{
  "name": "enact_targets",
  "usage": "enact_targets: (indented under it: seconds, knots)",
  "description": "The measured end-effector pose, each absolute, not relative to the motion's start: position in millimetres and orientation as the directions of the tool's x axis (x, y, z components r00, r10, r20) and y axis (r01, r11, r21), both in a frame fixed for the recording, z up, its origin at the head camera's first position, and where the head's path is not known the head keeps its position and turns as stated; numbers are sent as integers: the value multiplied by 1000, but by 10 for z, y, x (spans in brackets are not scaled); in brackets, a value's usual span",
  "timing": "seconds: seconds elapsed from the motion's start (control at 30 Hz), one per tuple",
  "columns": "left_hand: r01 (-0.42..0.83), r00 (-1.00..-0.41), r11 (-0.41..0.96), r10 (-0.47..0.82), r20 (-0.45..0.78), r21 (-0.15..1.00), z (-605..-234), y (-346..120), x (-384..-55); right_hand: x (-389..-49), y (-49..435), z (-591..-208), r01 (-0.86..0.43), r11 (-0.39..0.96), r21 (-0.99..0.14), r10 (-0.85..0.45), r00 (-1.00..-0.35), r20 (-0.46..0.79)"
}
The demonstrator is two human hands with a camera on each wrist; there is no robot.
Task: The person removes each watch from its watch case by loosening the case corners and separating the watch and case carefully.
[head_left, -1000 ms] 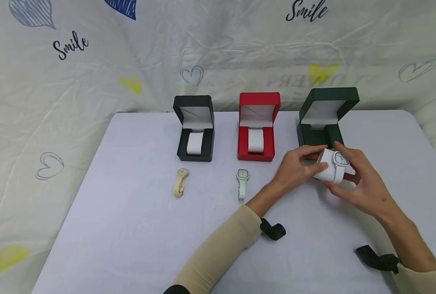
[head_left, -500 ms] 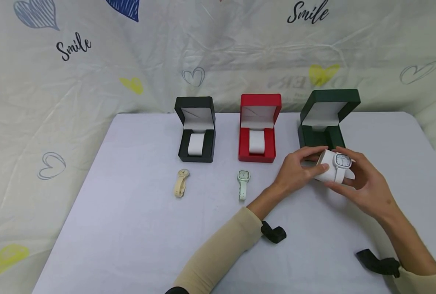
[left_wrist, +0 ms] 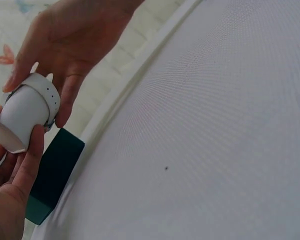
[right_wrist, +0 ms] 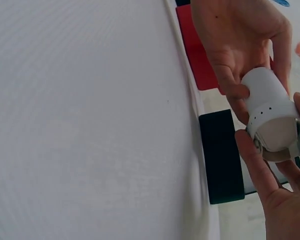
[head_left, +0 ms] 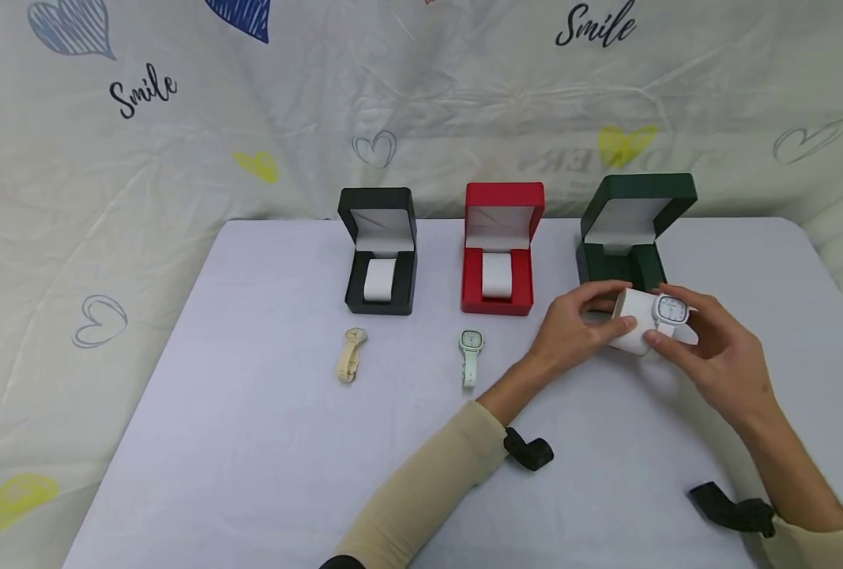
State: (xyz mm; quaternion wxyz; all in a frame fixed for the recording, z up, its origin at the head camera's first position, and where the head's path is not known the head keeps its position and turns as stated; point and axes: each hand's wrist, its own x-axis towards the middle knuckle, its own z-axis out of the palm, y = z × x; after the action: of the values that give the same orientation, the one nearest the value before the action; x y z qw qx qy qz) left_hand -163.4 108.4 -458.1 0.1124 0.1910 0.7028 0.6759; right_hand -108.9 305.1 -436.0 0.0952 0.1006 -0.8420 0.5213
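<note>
In the head view my left hand (head_left: pixel 569 330) pinches a white watch cushion (head_left: pixel 631 308) by its left end, thumb on the front. Fingers and thumb of my right hand (head_left: pixel 730 359) hold a white wristwatch (head_left: pixel 671 309) looped round the cushion's right end, its square face turned up. The strap (right_wrist: pixel 266 116) sits at the cushion's end in the right wrist view, partly past the edge. Just behind both hands stands the open green watch box (head_left: pixel 645 265), with no cushion showing inside. The left wrist view shows the cushion (left_wrist: pixel 24 117) between the two hands.
An open red watch box (head_left: pixel 495 308) and an open black one (head_left: pixel 380 307) stand to the left, each with a white cushion. A pale green watch (head_left: pixel 470 356) and a cream watch (head_left: pixel 350 356) lie before them on the white table (head_left: pixel 250 442).
The white watch has shifted right along the cushion, towards its end. My right hand has moved right with it, its thumb now on the strap. My left hand keeps its grip.
</note>
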Motion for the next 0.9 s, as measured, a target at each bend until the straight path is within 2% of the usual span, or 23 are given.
enact_targets:
  seconds: [0.5,0.77,0.9]
  knots:
    - [124,-914,-47,383,133,991,-4595,1155,-1624,-1096,3105,-4374,-253,411,-876,-27,-964,266]
    - [143,-921,-24,363,142,989,-4570,1174,-1606,-1112,3067,-4344,-274,368,-889,2,-955,296]
    - [178,-928,20,334,162,984,-4575,1183,-1610,-1139,3039,-4315,-262,392,-882,39,-953,301]
